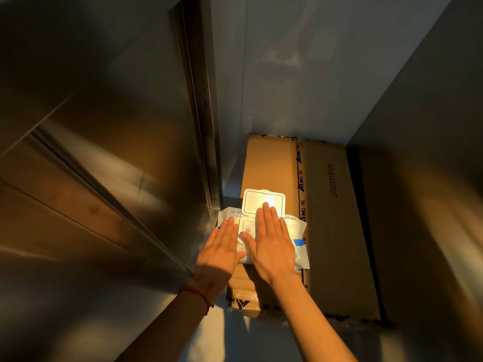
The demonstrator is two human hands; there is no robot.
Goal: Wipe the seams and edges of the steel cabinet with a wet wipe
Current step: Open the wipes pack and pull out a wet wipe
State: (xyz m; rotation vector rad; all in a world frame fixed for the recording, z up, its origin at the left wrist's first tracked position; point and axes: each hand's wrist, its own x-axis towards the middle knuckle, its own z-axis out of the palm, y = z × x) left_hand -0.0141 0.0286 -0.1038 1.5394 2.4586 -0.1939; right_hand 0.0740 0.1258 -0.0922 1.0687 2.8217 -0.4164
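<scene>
We lay our left hand (222, 250) and right hand (271, 244) flat, fingers straight and grasping nothing, on the wet wipe pack (298, 231). Its flip lid (264, 201) stands open beyond our fingertips. The pack rests on flattened cardboard (334, 218), beside the steel cabinet (117, 126) on our left.

Your left hand (222, 253) lies flat, palm down, fingers straight and close together, pointing away from you. Your right hand (271, 240) lies flat just beside it, reaching a little further forward. Both forearms stretch out ahead; a red cord circles your left wrist.
</scene>
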